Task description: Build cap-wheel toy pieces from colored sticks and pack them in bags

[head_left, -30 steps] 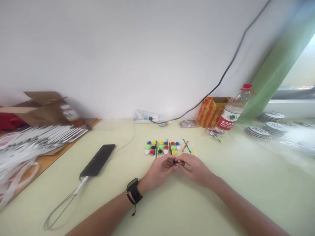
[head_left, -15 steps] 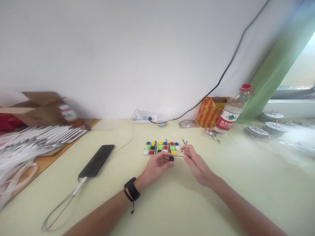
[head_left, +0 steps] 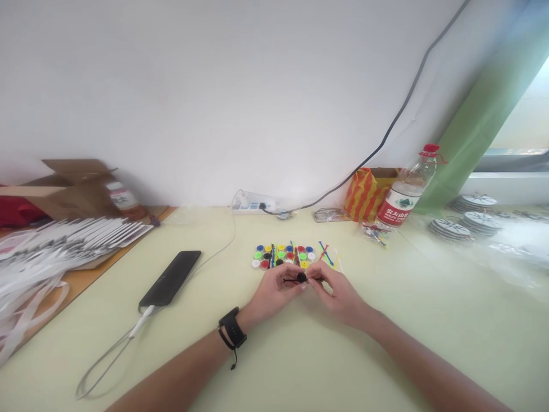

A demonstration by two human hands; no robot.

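Between its thumb and fingers, my left hand point(head_left: 274, 293) pinches a small round black disc point(head_left: 301, 277). My right hand point(head_left: 339, 293) is closed on a thin black stick point(head_left: 290, 280), whose flared end sticks out on the left side of the disc. Whether the stick runs through the disc or behind it, I cannot tell. My fingertips almost meet around both pieces. Just beyond my hands lie rows of small coloured discs point(head_left: 281, 255), with thin coloured sticks between them. More loose sticks point(head_left: 326, 252) lie crossed beyond my right hand.
A black phone point(head_left: 170, 278) with a white cable lies to the left. Along the wall are a power strip point(head_left: 254, 206), a striped bag point(head_left: 364, 191) and a large water bottle point(head_left: 403, 197). White paper pieces point(head_left: 86, 240) and a cardboard box point(head_left: 77, 189) occupy the far left.
My right hand has moved left to meet the left hand, bringing the black stick to the disc. Its end now shows left of the disc, and more loose sticks are uncovered.
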